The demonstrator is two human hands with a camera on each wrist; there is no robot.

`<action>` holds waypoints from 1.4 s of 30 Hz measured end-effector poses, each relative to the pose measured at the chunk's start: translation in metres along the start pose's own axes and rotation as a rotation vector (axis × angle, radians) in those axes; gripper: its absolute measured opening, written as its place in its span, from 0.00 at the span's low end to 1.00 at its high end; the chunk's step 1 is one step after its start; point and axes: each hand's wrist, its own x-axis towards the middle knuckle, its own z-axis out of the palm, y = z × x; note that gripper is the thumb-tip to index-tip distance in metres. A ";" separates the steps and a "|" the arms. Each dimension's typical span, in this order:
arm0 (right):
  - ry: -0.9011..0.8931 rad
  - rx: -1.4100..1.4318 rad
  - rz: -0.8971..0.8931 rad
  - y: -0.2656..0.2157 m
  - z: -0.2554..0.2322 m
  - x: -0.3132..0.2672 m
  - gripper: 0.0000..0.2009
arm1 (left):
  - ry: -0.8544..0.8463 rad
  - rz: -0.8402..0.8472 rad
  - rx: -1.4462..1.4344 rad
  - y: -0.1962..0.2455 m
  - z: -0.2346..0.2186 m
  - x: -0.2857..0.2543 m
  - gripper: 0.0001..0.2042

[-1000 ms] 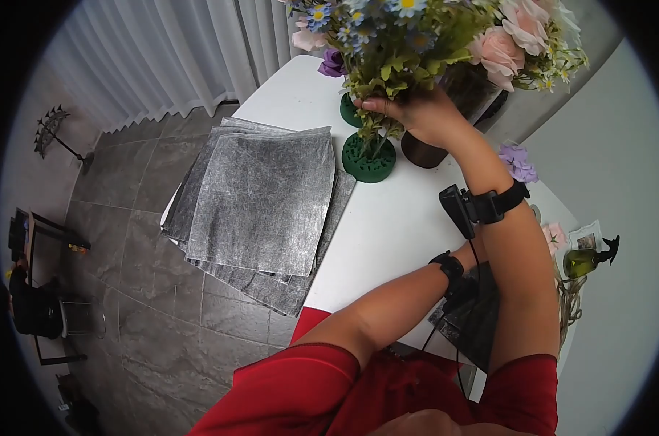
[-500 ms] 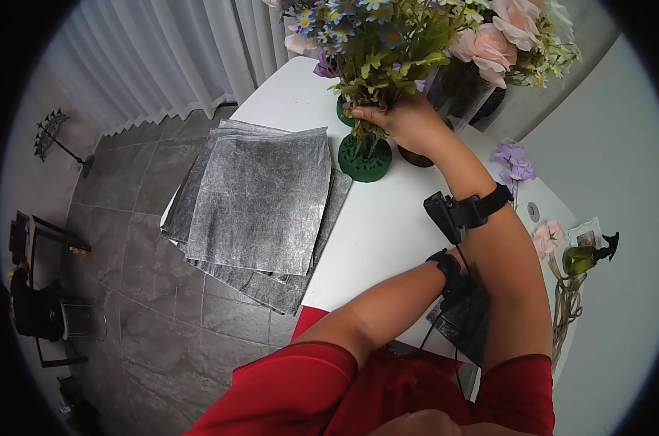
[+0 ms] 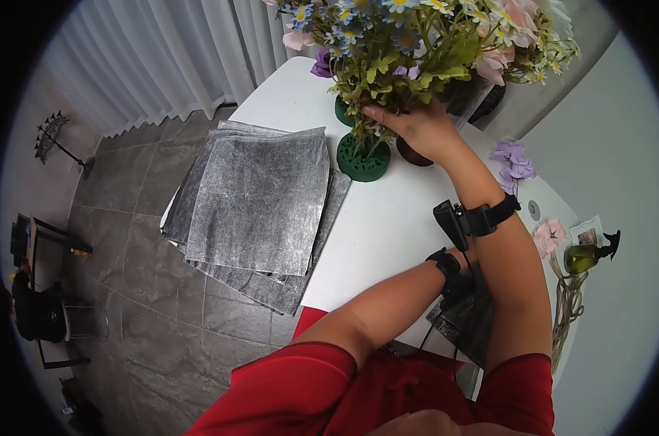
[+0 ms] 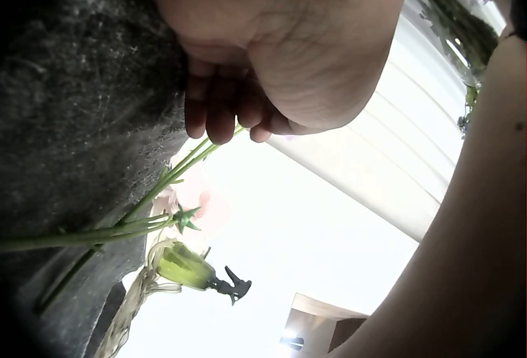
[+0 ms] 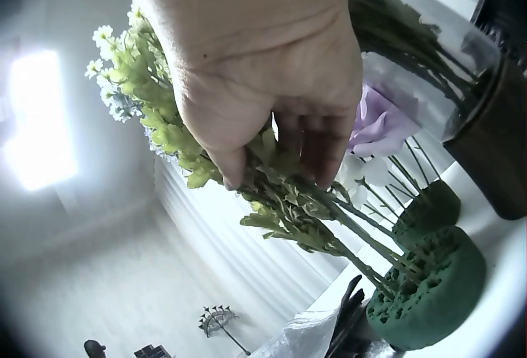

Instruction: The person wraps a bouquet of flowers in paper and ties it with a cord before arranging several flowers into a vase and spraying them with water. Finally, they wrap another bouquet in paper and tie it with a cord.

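My right hand (image 3: 422, 132) grips a bunch of blue and white daisies (image 3: 409, 40) low on its leafy stems. In the right wrist view, thumb and fingers close round the leafy stems (image 5: 288, 202); their lower ends stand in a round green foam block (image 5: 436, 292). A second foam block (image 5: 428, 210) behind it holds a lilac flower (image 5: 383, 123). In the head view my left hand is hidden behind the right forearm. The left wrist view shows my left hand (image 4: 288, 41) with loosely curled fingers, holding nothing, over a dark sheet (image 4: 90, 111) and near long green stems (image 4: 123, 230).
Grey wrapping sheets (image 3: 260, 196) lie stacked at the white table's (image 3: 373, 232) left edge. A dark vase with pink roses (image 3: 496, 62) stands behind the right hand. A lilac flower (image 3: 514, 163), a pink rose (image 3: 549, 236) and a green spray bottle (image 3: 583, 258) lie to the right.
My right hand, gripping the daisies, has moved slightly left, then back right. The leaves now hang closer to the front foam block. The left arm has hardly moved.
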 end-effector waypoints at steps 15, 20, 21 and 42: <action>0.230 -0.232 -0.284 -0.015 -0.016 0.015 0.19 | -0.014 -0.067 -0.063 -0.013 -0.003 -0.006 0.12; 0.182 -0.141 -0.214 -0.007 -0.013 0.013 0.19 | -0.021 -0.078 -0.087 -0.010 -0.012 -0.017 0.12; 0.191 -0.116 -0.224 -0.007 -0.011 0.013 0.18 | -0.022 -0.081 -0.091 -0.012 -0.011 -0.017 0.12; 0.168 -0.362 -0.254 0.010 0.003 0.020 0.14 | -0.056 -0.164 -0.180 -0.032 0.007 -0.001 0.12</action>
